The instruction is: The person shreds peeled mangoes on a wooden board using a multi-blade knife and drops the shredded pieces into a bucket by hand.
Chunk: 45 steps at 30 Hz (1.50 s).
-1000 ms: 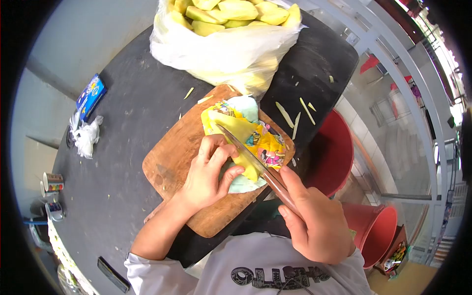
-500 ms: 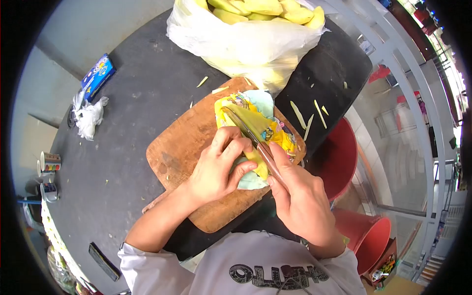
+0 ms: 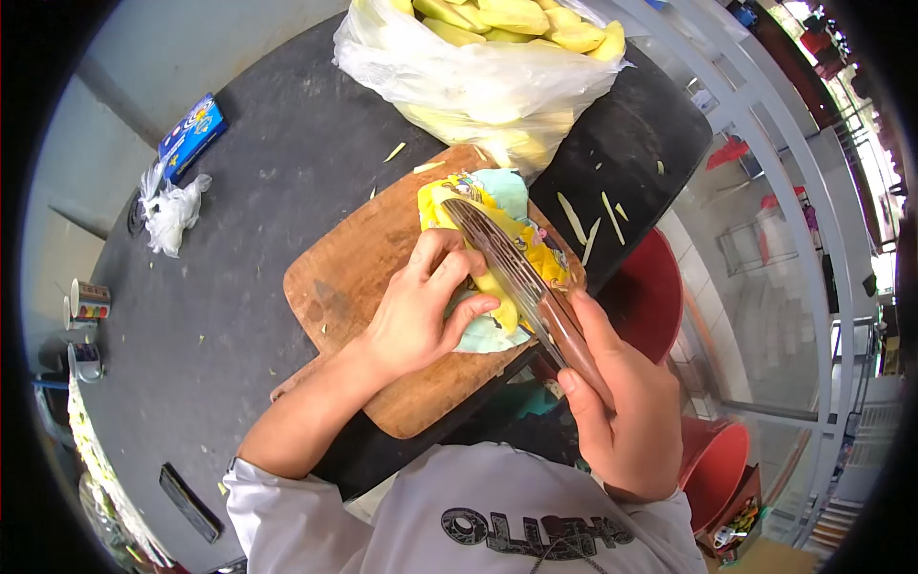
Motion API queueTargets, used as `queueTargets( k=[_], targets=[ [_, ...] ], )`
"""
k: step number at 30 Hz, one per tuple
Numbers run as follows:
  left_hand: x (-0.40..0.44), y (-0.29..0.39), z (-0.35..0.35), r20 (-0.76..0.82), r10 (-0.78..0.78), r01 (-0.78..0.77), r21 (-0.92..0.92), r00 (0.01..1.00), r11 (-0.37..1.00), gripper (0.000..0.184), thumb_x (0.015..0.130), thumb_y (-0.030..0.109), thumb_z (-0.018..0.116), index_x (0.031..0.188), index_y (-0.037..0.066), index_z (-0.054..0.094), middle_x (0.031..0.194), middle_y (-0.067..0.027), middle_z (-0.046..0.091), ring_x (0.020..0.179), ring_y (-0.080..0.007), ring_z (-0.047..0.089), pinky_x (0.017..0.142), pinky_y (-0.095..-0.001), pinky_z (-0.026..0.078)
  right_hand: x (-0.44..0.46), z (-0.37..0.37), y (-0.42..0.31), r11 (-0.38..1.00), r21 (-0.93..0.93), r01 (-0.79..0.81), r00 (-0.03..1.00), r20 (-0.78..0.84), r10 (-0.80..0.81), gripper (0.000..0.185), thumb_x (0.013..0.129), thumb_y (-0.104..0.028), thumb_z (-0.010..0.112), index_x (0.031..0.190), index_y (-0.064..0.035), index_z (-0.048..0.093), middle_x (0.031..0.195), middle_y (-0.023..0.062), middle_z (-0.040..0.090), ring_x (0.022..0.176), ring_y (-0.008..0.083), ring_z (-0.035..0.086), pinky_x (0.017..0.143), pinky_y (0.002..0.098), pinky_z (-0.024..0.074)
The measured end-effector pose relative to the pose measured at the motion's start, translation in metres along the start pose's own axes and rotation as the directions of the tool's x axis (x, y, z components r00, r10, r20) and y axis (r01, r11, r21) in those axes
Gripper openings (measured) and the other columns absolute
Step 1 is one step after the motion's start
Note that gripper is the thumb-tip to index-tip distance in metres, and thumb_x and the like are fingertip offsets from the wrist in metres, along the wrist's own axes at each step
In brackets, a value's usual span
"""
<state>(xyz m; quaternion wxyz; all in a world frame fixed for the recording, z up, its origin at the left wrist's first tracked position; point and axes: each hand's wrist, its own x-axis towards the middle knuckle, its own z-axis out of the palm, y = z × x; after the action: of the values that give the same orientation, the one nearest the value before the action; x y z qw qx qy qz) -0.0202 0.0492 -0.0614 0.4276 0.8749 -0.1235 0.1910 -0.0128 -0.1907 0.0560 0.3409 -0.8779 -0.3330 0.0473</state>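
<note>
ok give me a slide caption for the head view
Left hand holds a yellow piece of produce on patterned cloth atop a wooden board, right hand with a knife.

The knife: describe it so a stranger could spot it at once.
On the black table, find the wooden cutting board, which carries a yellow-and-mint cloth. The knife slants over that cloth, gripped in the right hand. Its brown handle and long, blurred blade set it apart from the cloth and the yellow piece beside it.
</note>
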Motion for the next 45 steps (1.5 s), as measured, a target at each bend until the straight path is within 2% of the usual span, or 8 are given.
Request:
queueTargets(
  k=[10,12,15,17,27,31,33,45],
  targets=[
    [0.000,0.001,-0.001,0.012,-0.009,0.009,0.008,1.000,1.000,0.038,0.090,0.023,0.081,0.116,0.003,0.061,0.121,-0.0194,0.053,0.104,-0.0360,0.062,0.087,-0.0423,0.056,0.003,0.003,-0.004,1.000,0.004,-0.019,0.999,0.033,0.019,0.065,0.095,-0.009,0.067,0.156,-0.0015,0.044,0.078,0.0148,0.061,0.063,0.0310,0.062,0.058,0.0416,0.0519],
    [0.002,0.002,-0.003,0.020,-0.020,0.020,0.002,1.000,1.000,0.037,0.091,0.023,0.081,0.116,0.003,0.061,0.121,-0.0196,0.053,0.104,-0.0364,0.062,0.087,-0.0425,0.056,0.005,0.004,-0.008,0.988,0.028,-0.152,0.986,0.073,0.150,0.054,0.095,-0.003,0.061,0.148,0.0034,0.052,0.111,0.0253,0.073,0.093,0.0342,0.076,0.084,0.0370,0.0566],
    [0.001,0.000,-0.003,0.023,-0.022,0.023,-0.015,0.999,1.000,0.037,0.091,0.023,0.080,0.116,0.003,0.061,0.121,-0.0198,0.054,0.104,-0.0369,0.061,0.087,-0.0425,0.056,0.027,0.043,0.013,0.997,0.072,-0.038,0.999,0.005,0.038,0.053,0.098,-0.004,0.062,0.149,0.0021,0.052,0.108,0.0271,0.072,0.092,0.0399,0.074,0.082,0.0394,0.0563],
    [0.003,-0.002,-0.003,-0.001,-0.002,0.002,-0.009,1.000,1.000,0.037,0.092,0.023,0.079,0.117,0.003,0.061,0.121,-0.0198,0.054,0.104,-0.0371,0.061,0.087,-0.0423,0.056,0.030,0.052,0.027,0.992,0.068,0.104,0.994,-0.049,-0.101,0.063,0.096,-0.002,0.064,0.156,-0.0008,0.043,0.099,0.0288,0.068,0.086,0.0477,0.069,0.071,0.0509,0.0553],
    [0.002,-0.002,-0.003,-0.018,0.039,-0.040,-0.059,0.999,0.997,0.029,0.092,0.013,0.076,0.116,0.003,0.062,0.118,-0.0182,0.054,0.106,-0.0333,0.061,0.085,-0.0389,0.056,0.035,0.030,0.040,0.961,0.275,-0.001,1.000,-0.020,0.007,0.058,0.097,-0.002,0.065,0.152,0.0006,0.048,0.100,0.0294,0.070,0.090,0.0439,0.073,0.079,0.0415,0.0566],
    [0.002,-0.004,-0.003,-0.044,0.093,-0.094,-0.034,0.995,0.995,0.029,0.091,0.012,0.076,0.114,0.003,0.062,0.115,-0.0172,0.054,0.104,-0.0311,0.061,0.082,-0.0372,0.057,0.038,0.033,0.044,0.970,0.204,0.133,0.985,-0.134,-0.107,0.054,0.096,-0.002,0.066,0.148,-0.0005,0.050,0.100,0.0267,0.072,0.087,0.0419,0.074,0.077,0.0410,0.0566],
    [0.002,-0.007,-0.003,-0.047,0.108,-0.109,-0.018,0.993,0.994,0.029,0.090,0.012,0.076,0.113,0.003,0.062,0.115,-0.0169,0.054,0.102,-0.0301,0.061,0.080,-0.0365,0.057,0.034,0.023,0.030,0.961,0.252,-0.116,0.992,-0.021,0.126,0.049,0.096,-0.003,0.067,0.142,-0.0022,0.050,0.100,0.0244,0.073,0.085,0.0413,0.075,0.074,0.0415,0.0564],
    [0.002,-0.003,-0.002,-0.033,0.038,-0.040,-0.063,0.999,0.997,0.029,0.090,0.012,0.077,0.114,0.003,0.062,0.114,-0.0163,0.053,0.097,-0.0278,0.062,0.074,-0.0345,0.057,0.003,0.004,0.004,0.981,0.182,-0.074,0.994,-0.065,0.087,0.046,0.096,-0.004,0.066,0.139,-0.0012,0.053,0.110,0.0231,0.072,0.088,0.0384,0.076,0.077,0.0397,0.0581]
  ],
)
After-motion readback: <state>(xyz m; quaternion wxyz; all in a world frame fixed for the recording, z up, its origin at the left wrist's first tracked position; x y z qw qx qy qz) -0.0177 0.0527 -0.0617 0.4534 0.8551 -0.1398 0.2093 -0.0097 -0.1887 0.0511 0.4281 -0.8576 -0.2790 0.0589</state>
